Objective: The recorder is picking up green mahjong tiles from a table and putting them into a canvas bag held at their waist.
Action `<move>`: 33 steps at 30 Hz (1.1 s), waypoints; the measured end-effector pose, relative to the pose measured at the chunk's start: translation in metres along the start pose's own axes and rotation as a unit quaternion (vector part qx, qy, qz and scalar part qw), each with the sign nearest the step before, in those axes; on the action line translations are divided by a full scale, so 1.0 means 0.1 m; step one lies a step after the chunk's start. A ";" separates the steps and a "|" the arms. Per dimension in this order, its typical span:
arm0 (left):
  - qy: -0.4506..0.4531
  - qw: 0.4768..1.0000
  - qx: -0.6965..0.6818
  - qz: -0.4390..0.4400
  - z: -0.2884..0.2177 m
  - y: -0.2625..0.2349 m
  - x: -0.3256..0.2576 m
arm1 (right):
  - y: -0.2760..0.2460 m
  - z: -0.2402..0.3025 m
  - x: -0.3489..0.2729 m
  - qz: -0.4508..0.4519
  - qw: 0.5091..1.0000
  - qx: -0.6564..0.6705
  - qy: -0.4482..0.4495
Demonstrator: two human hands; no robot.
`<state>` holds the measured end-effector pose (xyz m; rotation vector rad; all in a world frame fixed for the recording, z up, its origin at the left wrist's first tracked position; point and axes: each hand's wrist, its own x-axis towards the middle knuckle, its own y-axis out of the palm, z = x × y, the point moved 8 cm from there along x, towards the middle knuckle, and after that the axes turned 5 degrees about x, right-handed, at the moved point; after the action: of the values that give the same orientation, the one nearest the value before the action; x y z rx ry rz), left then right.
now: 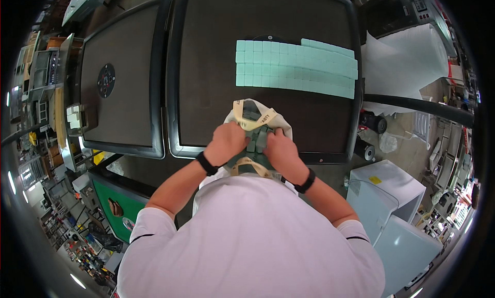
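Note:
A cream cloth bag with lettered tape handles gapes in front of my chest at the table's near edge. Inside it lie several green tile-shaped blocks, darkened by shadow. My left hand is curled over the left side of the bag's mouth, thumb toward the blocks. On the opposite side, my right hand grips the rim, its fingertips dipping into the opening beside the blocks. Beyond the bag, mint-green mahjong tiles stand packed in straight rows on the dark tabletop.
A second dark table with a round control disc adjoins on the left. White foam wrap bulks at the right. A white cabinet stands near my right elbow, and a green-topped table lies at lower left.

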<state>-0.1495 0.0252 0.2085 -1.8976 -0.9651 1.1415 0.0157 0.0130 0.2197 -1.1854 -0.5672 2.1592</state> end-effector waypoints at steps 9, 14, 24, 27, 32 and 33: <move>0.093 0.979 -0.126 0.132 -0.37 0.20 -0.21 | 0.49 -0.27 -0.13 -0.052 0.979 0.059 -0.188; 0.074 0.785 -0.520 0.328 -0.17 -0.92 -0.22 | -0.60 0.11 -0.35 0.013 0.949 0.246 -0.199; -0.132 0.942 -0.241 -0.191 1.49 -0.76 1.29 | -1.76 -0.87 0.83 -0.362 0.888 0.272 -0.078; -0.011 0.947 -0.093 -0.306 1.31 -0.55 1.68 | -1.58 -0.79 1.39 -0.402 0.889 0.108 -0.190; -0.002 0.977 0.041 -0.209 0.89 -0.02 2.22 | -0.85 -0.71 2.25 -0.315 0.920 -0.123 -0.198; -0.022 0.977 0.104 -0.186 0.87 0.07 2.27 | -0.78 -0.68 2.34 -0.297 0.925 -0.126 -0.200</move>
<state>-0.1524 0.2344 0.0848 -1.4551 -1.1213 1.0187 -0.0007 0.2353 0.0933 -0.5645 -1.2368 1.8184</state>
